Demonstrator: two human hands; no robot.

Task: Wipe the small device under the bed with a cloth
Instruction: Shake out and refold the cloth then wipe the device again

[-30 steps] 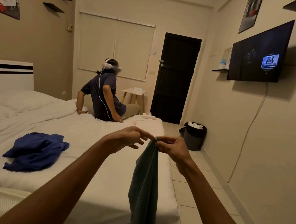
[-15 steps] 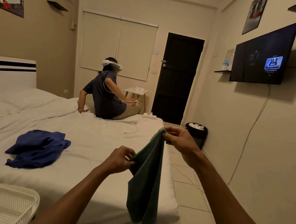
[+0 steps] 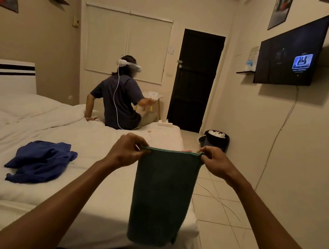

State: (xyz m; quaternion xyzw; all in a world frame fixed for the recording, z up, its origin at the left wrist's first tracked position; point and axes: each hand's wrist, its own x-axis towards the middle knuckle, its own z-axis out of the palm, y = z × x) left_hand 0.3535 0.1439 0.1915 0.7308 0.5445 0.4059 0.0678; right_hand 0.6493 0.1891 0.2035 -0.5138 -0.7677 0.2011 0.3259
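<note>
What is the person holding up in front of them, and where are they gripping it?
A green cloth, pinched at its two top corners: the left hand holds one, the right hand the other. The rest hangs free.

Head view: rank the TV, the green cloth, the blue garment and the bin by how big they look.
1. Green cloth, though nearness to the camera inflates it.
2. TV and blue garment look about alike; I won't rank them.
3. Bin, clearly smallest.
</note>
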